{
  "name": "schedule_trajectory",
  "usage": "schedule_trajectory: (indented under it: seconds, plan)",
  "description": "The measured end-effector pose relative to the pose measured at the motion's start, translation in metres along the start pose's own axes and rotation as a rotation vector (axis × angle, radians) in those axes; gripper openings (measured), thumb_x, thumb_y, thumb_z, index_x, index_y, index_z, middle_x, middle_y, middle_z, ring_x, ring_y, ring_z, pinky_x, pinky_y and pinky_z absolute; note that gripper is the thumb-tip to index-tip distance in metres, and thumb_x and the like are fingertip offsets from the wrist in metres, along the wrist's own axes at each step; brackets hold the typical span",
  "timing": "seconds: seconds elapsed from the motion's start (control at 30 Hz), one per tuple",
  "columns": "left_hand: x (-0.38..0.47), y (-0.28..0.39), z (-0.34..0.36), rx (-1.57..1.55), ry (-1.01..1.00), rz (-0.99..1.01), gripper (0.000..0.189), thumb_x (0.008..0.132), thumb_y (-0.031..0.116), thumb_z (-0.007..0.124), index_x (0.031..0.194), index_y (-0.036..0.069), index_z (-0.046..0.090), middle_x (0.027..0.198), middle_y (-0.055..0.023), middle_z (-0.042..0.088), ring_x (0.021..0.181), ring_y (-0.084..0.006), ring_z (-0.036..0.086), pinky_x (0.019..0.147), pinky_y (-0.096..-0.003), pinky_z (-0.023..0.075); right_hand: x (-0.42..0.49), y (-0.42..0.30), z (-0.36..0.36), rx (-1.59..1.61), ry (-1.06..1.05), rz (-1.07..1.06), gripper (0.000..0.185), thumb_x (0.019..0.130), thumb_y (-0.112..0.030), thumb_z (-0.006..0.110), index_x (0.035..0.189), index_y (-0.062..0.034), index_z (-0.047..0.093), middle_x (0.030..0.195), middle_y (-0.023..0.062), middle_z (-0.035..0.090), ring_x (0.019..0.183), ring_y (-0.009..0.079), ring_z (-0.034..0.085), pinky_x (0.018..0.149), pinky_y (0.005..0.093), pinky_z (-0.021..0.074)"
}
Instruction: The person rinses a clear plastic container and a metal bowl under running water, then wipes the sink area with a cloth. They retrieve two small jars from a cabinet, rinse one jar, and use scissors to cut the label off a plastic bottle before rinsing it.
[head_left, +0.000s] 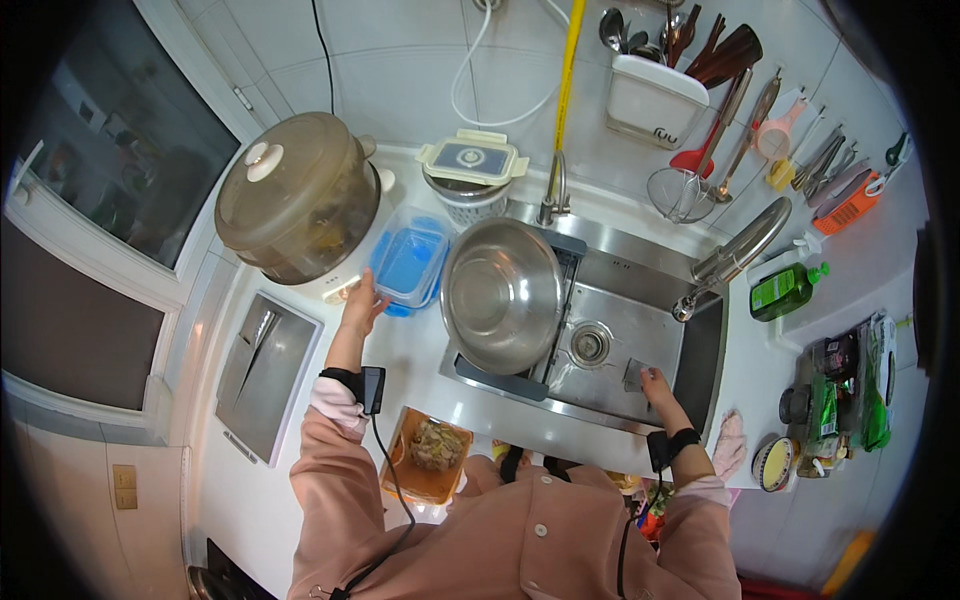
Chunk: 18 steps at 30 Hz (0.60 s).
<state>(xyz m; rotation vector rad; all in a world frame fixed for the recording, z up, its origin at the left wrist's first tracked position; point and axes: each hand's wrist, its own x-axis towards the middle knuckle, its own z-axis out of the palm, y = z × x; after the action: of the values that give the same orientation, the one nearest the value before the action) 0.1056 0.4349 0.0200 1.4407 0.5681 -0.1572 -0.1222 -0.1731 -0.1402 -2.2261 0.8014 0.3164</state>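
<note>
My left hand (362, 306) is at the near left corner of a stack of clear plastic food containers (411, 259) with blue parts. Its fingers touch or nearly touch the stack; whether they grip it I cannot tell. Over the stainless steel sink (626, 300), my right hand (657, 390) pinches a small flat grey pad (634, 375), low inside the near right part of the basin. A large stainless steel bowl (501, 296) rests tilted over the sink's left side, on a dark rack.
An electric steamer (300, 195) stands at the back left, beside a lidded container (472, 159) atop a white basket. A faucet (742, 244) arches over the sink. Dish soap (784, 292) stands at right. A cleaver-like blade (259, 345) lies left; an orange scrap bin (427, 457) sits below the counter edge.
</note>
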Motion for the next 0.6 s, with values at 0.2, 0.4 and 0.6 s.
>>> schedule_trajectory:
  seconds: [0.2, 0.4, 0.6]
  plan:
    - [-0.042, 0.006, 0.016, 0.32, 0.244, 0.221, 0.075, 0.095, 0.049, 0.041, 0.143, -0.004, 0.019, 0.147, -0.0194, 0.026, 0.131, -0.028, 0.032, 0.106, -0.036, 0.0302, 0.038, 0.035, -0.003, 0.124, -0.255, 0.139, 0.046, 0.09, -0.037, 0.051, 0.112, 0.0015, 0.059, 0.087, 0.013, 0.063, 0.078, 0.0241, 0.058, 0.065, 0.0356, 0.0444]
    - [-0.179, -0.014, 0.112, 0.613, 0.328, 0.988, 0.052, 0.093, 0.014, 0.049, 0.138, -0.003, 0.029, 0.138, -0.0187, 0.035, 0.125, -0.0277, 0.037, 0.104, -0.0387, 0.0303, 0.07, 0.074, -0.004, -0.134, -0.241, -0.104, 0.039, 0.085, -0.03, 0.058, 0.11, -0.0001, 0.062, 0.084, 0.0139, 0.066, 0.08, 0.0297, 0.062, 0.074, 0.039, 0.0492]
    - [-0.234, -0.1, 0.227, 0.774, -0.512, 0.896, 0.051, 0.079, 0.007, 0.061, 0.126, -0.002, 0.043, 0.126, -0.0196, 0.048, 0.114, -0.0364, 0.045, 0.099, -0.0451, 0.0334, 0.068, 0.084, 0.013, -0.685, -0.288, -0.395, 0.043, 0.079, -0.017, 0.061, 0.116, 0.0022, 0.051, 0.104, 0.0237, 0.059, 0.097, 0.043, 0.057, 0.085, 0.0449, 0.0476]
